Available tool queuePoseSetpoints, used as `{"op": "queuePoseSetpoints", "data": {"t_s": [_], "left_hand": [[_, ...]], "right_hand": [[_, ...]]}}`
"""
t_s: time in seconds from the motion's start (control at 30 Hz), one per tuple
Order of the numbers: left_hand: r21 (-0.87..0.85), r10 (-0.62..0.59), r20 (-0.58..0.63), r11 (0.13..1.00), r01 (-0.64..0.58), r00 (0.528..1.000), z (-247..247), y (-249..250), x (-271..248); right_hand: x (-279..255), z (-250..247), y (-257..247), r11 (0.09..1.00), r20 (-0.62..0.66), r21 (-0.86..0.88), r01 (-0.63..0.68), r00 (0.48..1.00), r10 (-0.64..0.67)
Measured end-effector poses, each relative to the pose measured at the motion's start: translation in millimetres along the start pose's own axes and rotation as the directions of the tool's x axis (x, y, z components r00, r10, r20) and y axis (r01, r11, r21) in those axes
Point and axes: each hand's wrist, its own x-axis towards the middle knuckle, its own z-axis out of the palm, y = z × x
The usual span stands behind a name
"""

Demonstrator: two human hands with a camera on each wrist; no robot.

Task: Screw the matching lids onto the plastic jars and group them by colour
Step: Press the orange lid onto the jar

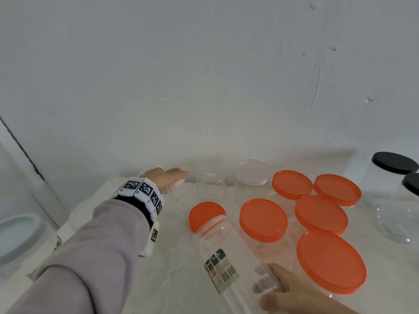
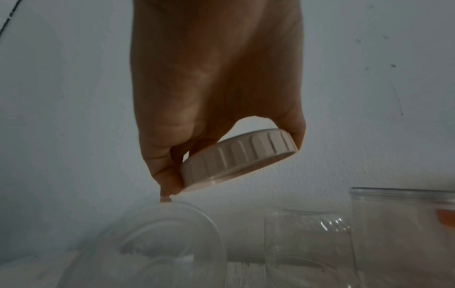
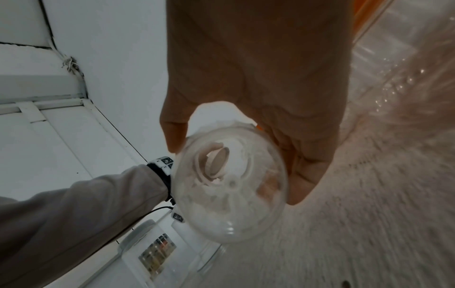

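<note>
From the head view, the left hand [image 1: 166,179] reaches far out to the back of the white table [image 1: 181,257], close to the wall [image 1: 204,75]; its fingers curl around a ribbed white lid [image 1: 173,187]; a band with black and white squares [image 1: 145,191] sits on the wrist above a pale purple sleeve [image 1: 95,257]; the right hand [image 1: 288,291] is near the bottom edge and grips the bottom end of a clear jar [image 1: 229,257]; this jar is tipped over, has a label on its side, and its open mouth points away toward a small orange lid [image 1: 205,214]; five more orange lids [image 1: 320,214] sit close together on jars at the right; two open clear jars [image 1: 250,182] stand at the back by the wall; two jars with black lids [image 1: 394,163] stand at the far right.

From the left wrist view, the left hand [image 2: 216,87] pinches the white lid [image 2: 240,158] by its rim between thumb and fingers; the lid is tilted and up in the air; clear jars [image 2: 310,243] sit below it on the table.

From the right wrist view, the right hand [image 3: 270,87] wraps its thumb and fingers around the round bottom of the clear jar [image 3: 231,187]; the pale sleeve [image 3: 74,214] of the other arm shows on the left.
</note>
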Motion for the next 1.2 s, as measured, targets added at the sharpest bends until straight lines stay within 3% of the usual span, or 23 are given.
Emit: {"op": "queuePoseSetpoints", "data": {"t_s": [0.13, 0.27, 0.57, 0.77, 0.87, 1.0, 1.2], "left_hand": [[0.007, 0.011, 0.038, 1.000, -0.011, 0.999, -1.3, 0.9, -1.5], [0.192, -0.016, 0.014, 0.981, 0.013, 1.000, 0.8, -2.1, -3.6], [0.233, -0.004, 0.098, 0.972, -0.019, 0.995, 4.5, -10.0, 0.8], [0.037, 0.095, 0.116, 0.994, -0.100, 0.989, 6.4, -7.7, -4.2], [-0.068, 0.178, 0.143, 0.983, -0.170, 0.974, 8.3, -3.4, -9.8], [-0.115, 0.229, 0.127, 0.970, -0.215, 0.965, 12.4, 0.8, -11.0], [-0.098, 0.194, 0.030, 0.977, -0.190, 0.981, 11.6, -11.5, -0.8]], "right_hand": [[-0.3, 1.1, 1.2, 1.000, 0.019, -0.025, 0.017, 1.000, -0.017], [2.6, 1.6, 3.2, 0.998, 0.005, -0.055, 0.010, 1.000, -0.009], [4.4, 4.8, 4.0, 0.998, -0.024, -0.061, -0.022, 1.000, 0.020], [9.9, 11.8, -3.5, 0.997, -0.102, -0.060, -0.050, 0.994, 0.044], [11.9, 14.1, -5.0, 0.993, -0.082, -0.103, 0.053, 0.995, -0.062], [15.1, 13.2, -4.2, 0.985, -0.035, -0.049, 0.167, 0.985, -0.169], [25.2, 15.9, -5.2, 0.974, -0.024, 0.031, 0.225, 0.974, -0.224]]}}
